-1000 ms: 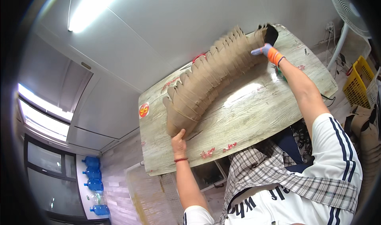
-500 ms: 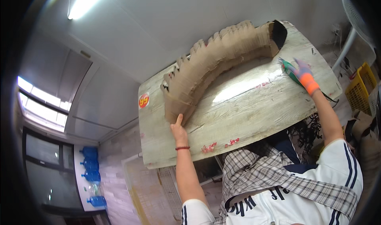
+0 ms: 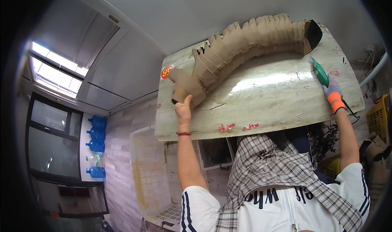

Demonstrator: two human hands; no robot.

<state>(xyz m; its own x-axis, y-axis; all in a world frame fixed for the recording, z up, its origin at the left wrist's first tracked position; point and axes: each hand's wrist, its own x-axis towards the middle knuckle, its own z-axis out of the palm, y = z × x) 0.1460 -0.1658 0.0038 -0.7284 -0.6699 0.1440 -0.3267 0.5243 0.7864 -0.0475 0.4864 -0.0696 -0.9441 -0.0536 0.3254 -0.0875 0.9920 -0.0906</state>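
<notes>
A long curved row of overlapping tan fabric-like pieces [image 3: 249, 44] lies across the far side of the pale wood-grain table [image 3: 265, 105]; its right end shows a dark inside. My left hand [image 3: 183, 109], bare with a red bracelet at the wrist, is closed on the leftmost tan piece [image 3: 185, 87]. That piece is turned out from the row's end, and its exact kind is unclear. At the table's right side my right hand [image 3: 332, 92], in a grey-purple and orange glove, grips a green handheld tool [image 3: 319, 72]. The tool points away from me, and a dark cord trails behind it.
A yellow basket [image 3: 377, 117] stands right of the table, with more tan pieces [image 3: 375, 150] below it. Under the table's front edge are a pale plastic crate [image 3: 143, 166] and dark strips [image 3: 320, 142]. Several blue water bottles [image 3: 96, 145] line the left side.
My left hand has pulled the end piece away, and it now stands apart from the row's left end. My right fingers, spread before, are now wrapped round the green tool. The view has shifted.
</notes>
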